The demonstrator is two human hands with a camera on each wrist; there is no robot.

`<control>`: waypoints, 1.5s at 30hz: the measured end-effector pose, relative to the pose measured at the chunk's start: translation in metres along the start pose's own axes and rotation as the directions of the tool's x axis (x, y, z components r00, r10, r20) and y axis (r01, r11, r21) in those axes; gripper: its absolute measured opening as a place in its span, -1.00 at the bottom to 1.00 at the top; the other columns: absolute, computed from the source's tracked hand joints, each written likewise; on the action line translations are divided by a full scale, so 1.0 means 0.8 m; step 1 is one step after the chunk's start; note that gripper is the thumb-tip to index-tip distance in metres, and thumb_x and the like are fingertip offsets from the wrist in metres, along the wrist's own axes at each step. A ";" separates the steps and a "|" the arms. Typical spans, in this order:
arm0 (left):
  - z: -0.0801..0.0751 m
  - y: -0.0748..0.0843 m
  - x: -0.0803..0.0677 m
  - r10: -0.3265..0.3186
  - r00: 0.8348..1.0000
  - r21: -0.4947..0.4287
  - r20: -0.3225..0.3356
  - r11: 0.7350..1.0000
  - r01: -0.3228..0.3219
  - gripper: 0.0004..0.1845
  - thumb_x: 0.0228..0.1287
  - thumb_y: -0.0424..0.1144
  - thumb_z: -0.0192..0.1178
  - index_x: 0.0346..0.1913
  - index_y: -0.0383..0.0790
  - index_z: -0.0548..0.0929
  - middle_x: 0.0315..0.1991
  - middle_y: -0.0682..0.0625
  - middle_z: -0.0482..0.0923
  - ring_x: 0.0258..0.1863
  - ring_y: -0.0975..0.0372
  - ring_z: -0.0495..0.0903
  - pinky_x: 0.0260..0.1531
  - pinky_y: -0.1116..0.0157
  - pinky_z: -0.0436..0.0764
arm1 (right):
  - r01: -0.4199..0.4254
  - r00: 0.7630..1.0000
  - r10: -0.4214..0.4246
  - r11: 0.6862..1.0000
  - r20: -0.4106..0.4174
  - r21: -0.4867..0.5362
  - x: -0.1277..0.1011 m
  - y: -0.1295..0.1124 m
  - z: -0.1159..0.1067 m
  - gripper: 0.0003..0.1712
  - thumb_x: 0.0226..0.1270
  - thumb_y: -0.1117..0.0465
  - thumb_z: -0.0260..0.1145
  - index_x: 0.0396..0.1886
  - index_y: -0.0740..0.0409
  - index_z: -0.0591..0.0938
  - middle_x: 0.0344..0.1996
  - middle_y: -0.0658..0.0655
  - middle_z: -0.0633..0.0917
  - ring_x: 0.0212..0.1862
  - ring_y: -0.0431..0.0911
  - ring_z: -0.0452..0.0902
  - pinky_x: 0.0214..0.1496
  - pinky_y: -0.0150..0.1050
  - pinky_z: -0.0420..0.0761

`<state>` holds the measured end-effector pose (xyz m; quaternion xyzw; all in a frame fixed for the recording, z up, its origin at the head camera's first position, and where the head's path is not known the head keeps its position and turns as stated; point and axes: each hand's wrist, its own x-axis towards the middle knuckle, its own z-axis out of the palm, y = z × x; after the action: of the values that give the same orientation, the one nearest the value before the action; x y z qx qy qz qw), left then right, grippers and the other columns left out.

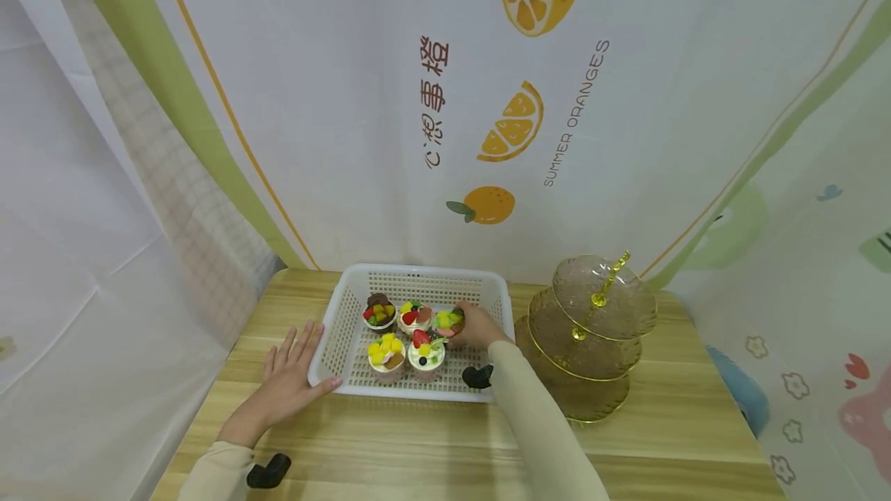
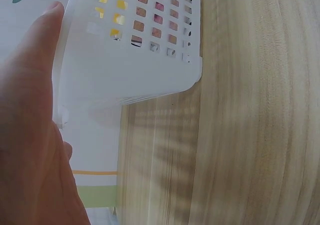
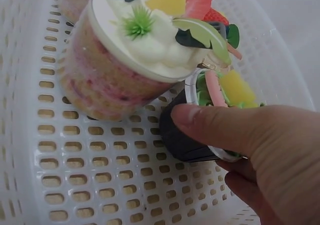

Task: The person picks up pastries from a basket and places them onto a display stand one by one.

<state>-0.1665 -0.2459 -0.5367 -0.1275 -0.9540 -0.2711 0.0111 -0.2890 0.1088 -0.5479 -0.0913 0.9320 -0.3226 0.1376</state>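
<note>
The right hand [image 1: 479, 326] is inside the white basket [image 1: 334, 331], at the far right corner. Its thumb and fingers curl round a small cupcake [image 3: 200, 130] w/ a dark cup and green & yellow bits on top. The cupcake stands upright, right in the hand, so the right hand is the near one by far. In the right wrist view the thumb [image 3: 210, 122] lies across the dark cup.

The left hand [image 1: 288, 377] is outside the basket, at its near left corner. It lies flat on the wood table [image 1: 431, 447] w/ fingers straight, thumb up against the basket wall. It holds nothing.

The basket has 5 cupcakes. Just left of the held one are 2 more in the back row. In front of them sit 2 bigger ones w/ white cream [image 1: 426, 354] and yellow fruit [image 1: 386, 352], close to the held one.

Right of the right hand, just beside the basket, stands a glass tier stand [image 1: 592, 331]. Its plates look bare.
</note>
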 end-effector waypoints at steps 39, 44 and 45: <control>-0.007 0.006 0.000 -0.054 0.998 0.032 0.039 0.998 0.053 0.07 0.25 0.25 0.19 0.60 -0.13 -0.13 0.61 -0.31 -0.22 0.55 -0.33 -0.32 0.33 -0.46 -0.30 | 0.247 0.949 -0.154 0.904 -0.274 0.349 -0.069 -0.064 -0.079 -0.15 0.03 0.03 0.59 0.34 0.08 0.47 0.19 0.11 0.59 0.11 0.02 0.51 0.16 -0.01 0.57; -0.006 0.007 0.001 -0.064 0.996 0.022 0.057 0.998 0.063 0.07 0.27 0.26 0.17 0.61 -0.11 -0.17 0.62 -0.28 -0.26 0.56 -0.31 -0.36 0.34 -0.45 -0.34 | 0.246 0.954 -0.157 0.898 -0.255 0.366 -0.095 -0.073 -0.090 -0.16 0.02 0.10 0.59 0.33 0.06 0.48 0.19 0.10 0.57 0.14 0.04 0.50 0.21 0.03 0.56; -0.005 0.007 0.001 -0.063 0.996 0.019 0.059 0.998 0.062 0.07 0.27 0.26 0.17 0.61 -0.11 -0.17 0.62 -0.28 -0.27 0.56 -0.31 -0.36 0.34 -0.45 -0.34 | 0.241 0.955 -0.154 0.901 -0.255 0.359 -0.102 -0.074 -0.092 -0.16 0.02 0.10 0.60 0.34 0.05 0.47 0.20 0.11 0.56 0.15 0.04 0.51 0.22 0.04 0.57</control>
<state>-0.1665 -0.2436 -0.5302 -0.1054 -0.9598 -0.2591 -0.0246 -0.2304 0.1265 -0.4388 -0.1207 0.8452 -0.5204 0.0151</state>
